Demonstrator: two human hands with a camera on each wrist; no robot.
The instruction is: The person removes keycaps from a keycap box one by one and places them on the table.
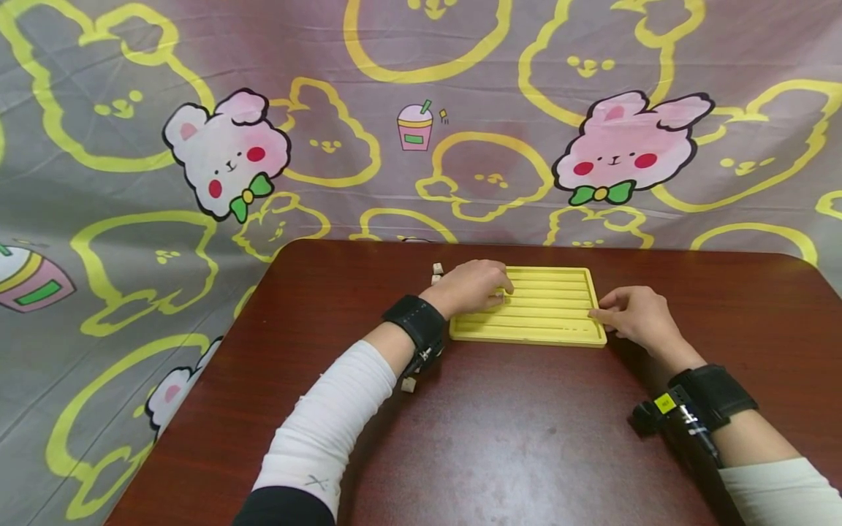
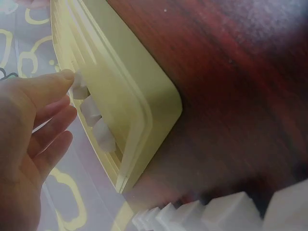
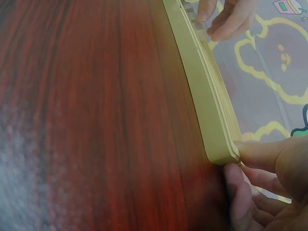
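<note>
On the worktop [image 1: 526,438] ahead of me the yellow tray [image 1: 559,321] lies with its long side and its grooves running left to right. My left hand [image 1: 470,286] rests over the tray's left end, fingers curled down into the grooves; from the head view I cannot tell what they hold. My right hand [image 1: 634,314] is at the tray's near right corner, fingers touching the rim. Loose blocks [image 1: 437,273] sit just beyond my left hand, off the tray, and one more lies by my left wrist. So my left hand is the nearer one to the blocks and to the grooves.

At my left wrist, the tray [image 2: 130,96] runs away from the camera, and three small white blocks [image 2: 91,113] stand in a row in one groove, end to end along its length. My fingers [image 2: 50,84] are narrow, the foremost tip touching the farthest block; the other two lie just past the fingertips, towards the tray's near end. A further row of blocks [image 2: 211,211] lies on the worktop below.

At my right wrist, the tray's edge [image 3: 202,91] stretches away lengthwise. My fingers [image 3: 260,154] pinch its near corner, thumb [image 3: 236,183] against the side, steadying it. My left hand [image 3: 224,17] shows at the far end.
</note>
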